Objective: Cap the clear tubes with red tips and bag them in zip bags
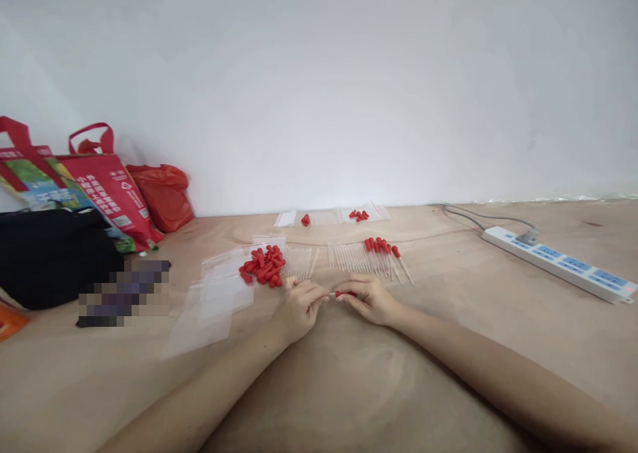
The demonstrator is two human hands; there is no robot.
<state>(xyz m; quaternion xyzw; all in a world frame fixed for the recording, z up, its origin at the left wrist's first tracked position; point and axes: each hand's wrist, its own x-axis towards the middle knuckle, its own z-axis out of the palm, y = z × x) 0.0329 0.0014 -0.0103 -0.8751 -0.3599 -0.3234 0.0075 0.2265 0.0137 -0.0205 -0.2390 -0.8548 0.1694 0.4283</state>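
Between my hands lies a thin clear tube with a red rubber bulb [343, 293] at its right end. My left hand [300, 307] pinches the tube, most of which its fingers hide. The bulb is gripped in the closed fingers of my right hand [367, 298]. Just beyond my left hand a heap of loose red bulbs [263, 266] rests on plastic bags. A row of clear tubes [298, 262] lies to the right of that heap. Beyond my right hand are more bare tubes [349, 257] and several tubes with red bulbs on their ends [383, 247].
Flat plastic bags [214, 307] spread left of the heap. Bags with red bulbs [359, 214] lie near the wall. A white power strip [558, 264] with a grey cable is at the right. Shopping bags [107, 194] and a black bag [54, 257] stand at the left.
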